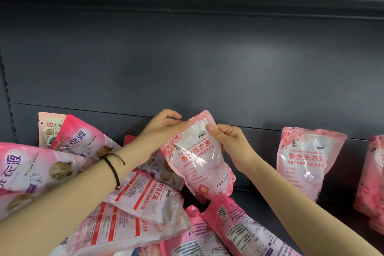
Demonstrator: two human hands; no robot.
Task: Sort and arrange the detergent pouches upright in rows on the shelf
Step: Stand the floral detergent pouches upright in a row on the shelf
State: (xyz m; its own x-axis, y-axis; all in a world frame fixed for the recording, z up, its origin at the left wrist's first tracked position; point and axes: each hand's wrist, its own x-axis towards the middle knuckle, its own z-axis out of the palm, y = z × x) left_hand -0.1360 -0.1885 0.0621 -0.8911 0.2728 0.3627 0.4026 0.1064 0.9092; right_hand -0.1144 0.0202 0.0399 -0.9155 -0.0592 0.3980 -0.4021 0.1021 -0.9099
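Shelf gap (pixel 257 195) beside tilted pouch (pixel 197 160)

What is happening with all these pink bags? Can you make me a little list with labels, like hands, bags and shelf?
Left hand: grips the top of the held pouch
Right hand: pinches the held pouch's upper right edge
Held pouch: pink rose-print detergent pouch, tilted, front facing us
Standing pouch: same print, upright at the shelf back panel, right of the hands
Heap of pouches: lying jumbled, left and below
Bracelet: black cord, on the left wrist
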